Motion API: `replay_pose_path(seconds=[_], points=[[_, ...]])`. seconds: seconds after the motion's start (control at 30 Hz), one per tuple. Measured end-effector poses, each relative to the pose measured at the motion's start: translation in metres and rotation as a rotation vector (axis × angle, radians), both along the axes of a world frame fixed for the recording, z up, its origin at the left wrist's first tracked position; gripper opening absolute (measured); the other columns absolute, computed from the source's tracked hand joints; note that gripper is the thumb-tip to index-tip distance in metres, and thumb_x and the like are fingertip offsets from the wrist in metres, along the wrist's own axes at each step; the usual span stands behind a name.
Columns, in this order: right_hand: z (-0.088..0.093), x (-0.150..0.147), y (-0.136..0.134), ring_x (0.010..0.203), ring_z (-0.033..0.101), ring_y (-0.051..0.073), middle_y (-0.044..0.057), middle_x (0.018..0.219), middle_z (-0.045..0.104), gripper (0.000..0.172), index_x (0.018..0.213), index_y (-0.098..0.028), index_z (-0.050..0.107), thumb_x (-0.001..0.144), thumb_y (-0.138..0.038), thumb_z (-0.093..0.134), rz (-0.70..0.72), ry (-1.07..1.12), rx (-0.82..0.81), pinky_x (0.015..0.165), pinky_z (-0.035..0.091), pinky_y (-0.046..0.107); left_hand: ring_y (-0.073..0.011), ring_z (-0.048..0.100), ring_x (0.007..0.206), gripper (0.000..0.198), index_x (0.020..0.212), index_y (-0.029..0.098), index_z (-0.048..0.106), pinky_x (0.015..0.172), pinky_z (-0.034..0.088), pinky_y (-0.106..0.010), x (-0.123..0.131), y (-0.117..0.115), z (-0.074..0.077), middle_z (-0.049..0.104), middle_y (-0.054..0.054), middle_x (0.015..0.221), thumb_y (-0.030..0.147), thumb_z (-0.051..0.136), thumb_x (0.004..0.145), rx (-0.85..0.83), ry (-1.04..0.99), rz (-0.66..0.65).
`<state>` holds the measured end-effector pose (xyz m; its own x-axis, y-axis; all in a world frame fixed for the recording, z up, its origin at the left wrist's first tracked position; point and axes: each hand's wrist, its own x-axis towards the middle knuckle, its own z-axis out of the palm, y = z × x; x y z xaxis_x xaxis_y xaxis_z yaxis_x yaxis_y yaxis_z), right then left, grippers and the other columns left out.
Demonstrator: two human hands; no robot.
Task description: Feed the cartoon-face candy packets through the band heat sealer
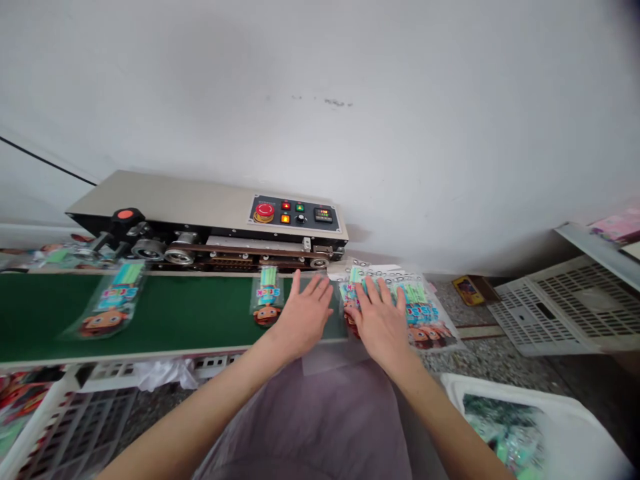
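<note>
A green conveyor belt (185, 313) runs in front of a metal sealing machine (210, 227). My left hand (305, 313) lies open and flat on the belt's right end, just right of a small printed packet (267, 300) of green sticks. My right hand (383, 320) rests open, fingers spread, on a pile of the same packets (425, 313) beside the belt's end. Another packet (113, 303) lies farther left on the belt, near the machine's rollers.
The machine's control panel (295, 213) shows a red stop button and lit lamps. White plastic crates stand at the right (555, 307) and lower left (65, 420). A white tub (525, 427) with green-wrapped items sits at lower right. A white wall rises behind.
</note>
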<state>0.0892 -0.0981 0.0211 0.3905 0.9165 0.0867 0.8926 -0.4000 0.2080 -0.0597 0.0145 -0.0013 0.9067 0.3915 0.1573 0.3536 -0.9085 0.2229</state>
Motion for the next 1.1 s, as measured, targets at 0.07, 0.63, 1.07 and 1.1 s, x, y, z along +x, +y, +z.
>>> replay_pose_path(seconds=[0.07, 0.63, 1.07, 1.1], points=[[0.003, 0.005, -0.002, 0.145, 0.035, 0.04, 0.015, 0.158, 0.042, 0.049, 0.144, -0.014, 0.055, 0.104, -0.038, 0.043, -0.032, -0.024, -0.005, 0.117, 0.019, 0.066, -0.0307, 0.036, 0.148, 0.048, 0.146, 0.011, 0.049, 0.123, 0.008, -0.066, 0.008, -0.01, -0.005, 0.046, -0.015, 0.155, 0.029, 0.031, 0.106, -0.004, -0.026, -0.072], [0.002, 0.021, -0.018, 0.146, 0.034, 0.036, 0.008, 0.157, 0.044, 0.047, 0.146, -0.015, 0.052, 0.104, -0.025, 0.035, -0.01, -0.014, -0.018, 0.117, 0.025, 0.061, -0.0308, 0.027, 0.152, 0.053, 0.154, 0.011, 0.035, 0.123, 0.016, -0.064, 0.047, -0.022, -0.013, 0.035, -0.014, 0.163, 0.035, 0.029, 0.107, -0.006, -0.108, -0.145], [-0.005, 0.022, -0.017, 0.146, 0.034, 0.036, 0.006, 0.158, 0.045, 0.044, 0.144, -0.022, 0.055, 0.104, -0.028, 0.038, 0.03, -0.062, 0.015, 0.116, 0.023, 0.062, -0.0333, 0.034, 0.149, 0.05, 0.149, 0.008, 0.043, 0.122, 0.014, -0.068, 0.05, -0.013, -0.007, 0.043, -0.018, 0.157, 0.029, 0.033, 0.105, 0.047, -0.076, -0.097], [-0.004, 0.022, -0.017, 0.145, 0.035, 0.037, 0.007, 0.157, 0.046, 0.043, 0.142, -0.021, 0.058, 0.104, -0.03, 0.039, 0.018, -0.068, 0.011, 0.116, 0.023, 0.063, -0.0324, 0.033, 0.149, 0.05, 0.15, 0.009, 0.042, 0.122, 0.016, -0.068, 0.052, -0.011, -0.01, 0.04, -0.016, 0.16, 0.03, 0.031, 0.106, 0.033, -0.076, -0.13]])
